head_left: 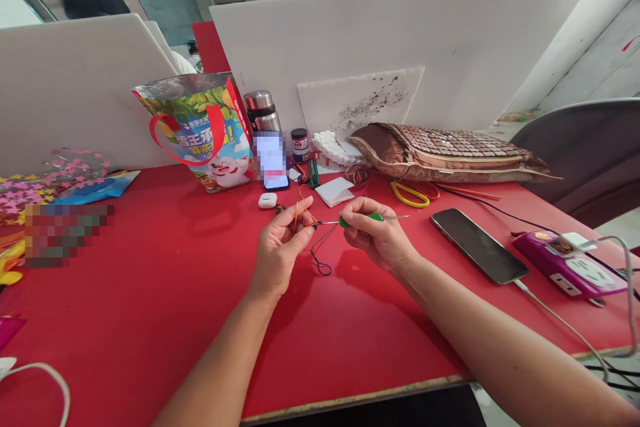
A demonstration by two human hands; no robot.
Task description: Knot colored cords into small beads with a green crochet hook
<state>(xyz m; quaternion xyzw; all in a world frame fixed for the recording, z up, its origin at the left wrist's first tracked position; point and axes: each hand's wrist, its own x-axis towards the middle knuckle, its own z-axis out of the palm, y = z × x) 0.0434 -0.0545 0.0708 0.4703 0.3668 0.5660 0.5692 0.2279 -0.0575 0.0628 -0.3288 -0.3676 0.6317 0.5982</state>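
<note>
Above the middle of the red table, my left hand is closed with thumb and fingers pinching a thin cord. An orange strand of it runs over the fingers, and a dark end hangs down in a small loop. My right hand grips a green-handled crochet hook, with thin metal shafts at both ends. The left shaft reaches to the dark cord at my left fingertips. Whether its tip passes through the cord is too small to tell.
Beyond my hands stand a propped phone, an earbud case, a dark jar, a flask and a shopping bag. Right are a cushion, a charging phone and a purple power strip.
</note>
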